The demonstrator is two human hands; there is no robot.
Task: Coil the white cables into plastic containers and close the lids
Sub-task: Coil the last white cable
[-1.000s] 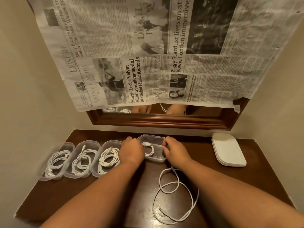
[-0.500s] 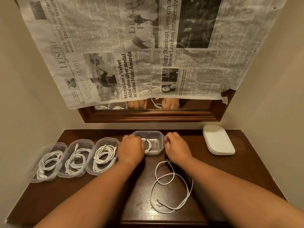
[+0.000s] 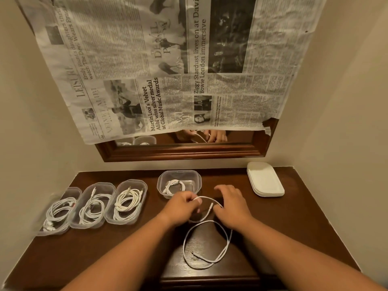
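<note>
While the left hand (image 3: 184, 206) pinches the limp, light-looking white cable (image 3: 205, 198) just before the container (image 3: 196, 181), the right hand (image 3: 233, 206), grip unclear, spans its loop.

Dim, warm yellowish indoor light, soft and even. The dark counter (image 3: 294, 227) carries a dull sheen at the lower centre of the frame, with only faint shadows beneath the arms. Wide-angle bending tilts the walls and the newspaper (image 3: 168, 59) outward toward the corners. The container (image 3: 56, 213) at the far left is smeared, and small print is soft.
</note>
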